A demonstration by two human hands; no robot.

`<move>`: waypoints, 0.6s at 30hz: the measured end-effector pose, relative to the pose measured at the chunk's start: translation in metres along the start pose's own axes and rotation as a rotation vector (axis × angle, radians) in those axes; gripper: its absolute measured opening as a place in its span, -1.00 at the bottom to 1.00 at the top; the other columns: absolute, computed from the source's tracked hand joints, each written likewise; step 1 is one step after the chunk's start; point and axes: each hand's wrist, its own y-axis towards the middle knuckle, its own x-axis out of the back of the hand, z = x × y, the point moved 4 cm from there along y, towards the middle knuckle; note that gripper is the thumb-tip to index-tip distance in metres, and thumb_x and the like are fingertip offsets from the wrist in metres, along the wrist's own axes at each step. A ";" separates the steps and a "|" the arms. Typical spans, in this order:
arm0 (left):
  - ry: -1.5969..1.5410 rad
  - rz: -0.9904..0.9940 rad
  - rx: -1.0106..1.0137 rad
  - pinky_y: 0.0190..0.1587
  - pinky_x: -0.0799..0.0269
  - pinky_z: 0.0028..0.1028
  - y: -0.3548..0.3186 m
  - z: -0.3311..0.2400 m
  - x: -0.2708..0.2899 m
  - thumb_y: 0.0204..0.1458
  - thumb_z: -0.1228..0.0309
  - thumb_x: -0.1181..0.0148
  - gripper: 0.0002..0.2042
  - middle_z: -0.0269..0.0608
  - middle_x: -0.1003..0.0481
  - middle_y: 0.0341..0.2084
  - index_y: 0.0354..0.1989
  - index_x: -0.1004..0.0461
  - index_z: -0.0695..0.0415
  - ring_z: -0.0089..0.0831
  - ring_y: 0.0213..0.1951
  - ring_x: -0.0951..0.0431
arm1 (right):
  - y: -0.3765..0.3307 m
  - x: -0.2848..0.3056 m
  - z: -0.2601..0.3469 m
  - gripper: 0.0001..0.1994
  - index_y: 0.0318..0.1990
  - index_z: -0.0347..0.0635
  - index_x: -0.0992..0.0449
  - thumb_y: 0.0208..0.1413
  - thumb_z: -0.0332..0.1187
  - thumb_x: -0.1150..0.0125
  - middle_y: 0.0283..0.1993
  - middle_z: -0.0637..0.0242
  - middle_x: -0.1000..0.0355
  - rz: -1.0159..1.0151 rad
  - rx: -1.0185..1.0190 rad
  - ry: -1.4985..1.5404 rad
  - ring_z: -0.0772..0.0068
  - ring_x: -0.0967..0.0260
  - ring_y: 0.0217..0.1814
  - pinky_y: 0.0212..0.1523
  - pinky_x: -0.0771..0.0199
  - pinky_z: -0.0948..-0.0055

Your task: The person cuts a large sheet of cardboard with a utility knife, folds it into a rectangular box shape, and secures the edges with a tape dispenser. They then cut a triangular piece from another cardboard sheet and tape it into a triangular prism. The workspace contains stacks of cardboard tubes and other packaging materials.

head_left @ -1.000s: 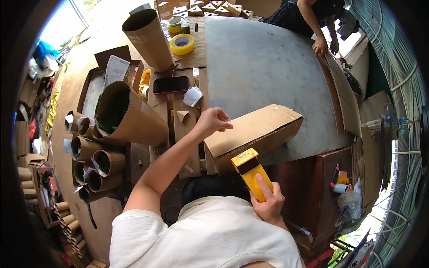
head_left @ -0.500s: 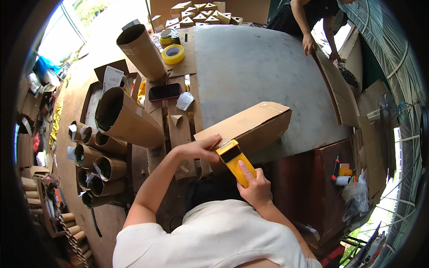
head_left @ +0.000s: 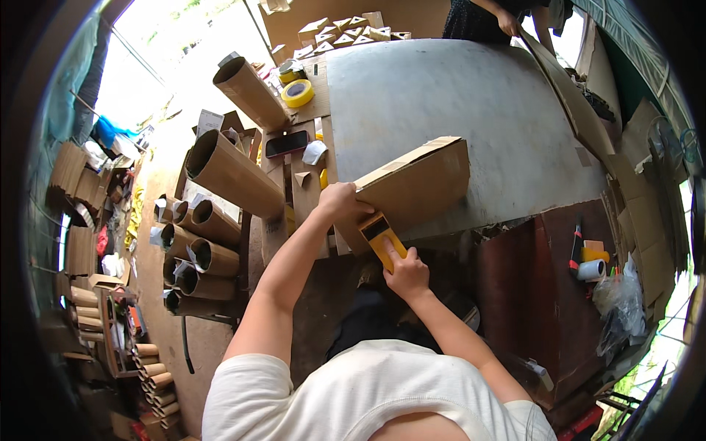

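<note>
A long brown cardboard box [head_left: 423, 176] stands on edge near the front of the pale tabletop, its narrow taped side upward. My left hand [head_left: 342, 201] grips its near left end, with fingers bent over the corner. In my right hand [head_left: 409, 275] is a yellow, block-shaped hand tool [head_left: 384, 244] with a black band across its head. That head meets the box's near end, just below my left fingers. The exact kind of tool is not clear, and its contact face is hidden.
Cardboard tubes [head_left: 239, 173] stand to the left beside a phone [head_left: 287, 144] and a yellow tape roll [head_left: 297, 92]. Triangular cardboard pieces [head_left: 346, 33] are stacked at the back. Across the pale table [head_left: 441, 88], another person [head_left: 507, 20] holds a large cardboard sheet [head_left: 562, 88].
The box has tilted more upright, showing its broad side. My left hand has gone from lying over its end to gripping the corner. The tool has moved lower along that end.
</note>
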 end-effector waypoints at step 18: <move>0.091 -0.063 0.041 -0.32 -0.43 -0.26 -0.002 -0.005 -0.006 -0.44 -0.14 -0.32 -0.39 -0.08 -0.52 -0.51 -0.35 -0.42 0.14 -0.12 -0.39 -0.54 | 0.033 -0.057 0.058 -0.71 -0.39 -0.48 -0.53 -0.08 -0.37 0.01 -0.33 -0.33 -0.32 0.395 -0.116 -0.533 -0.04 -0.36 -0.48 -0.73 -0.36 0.05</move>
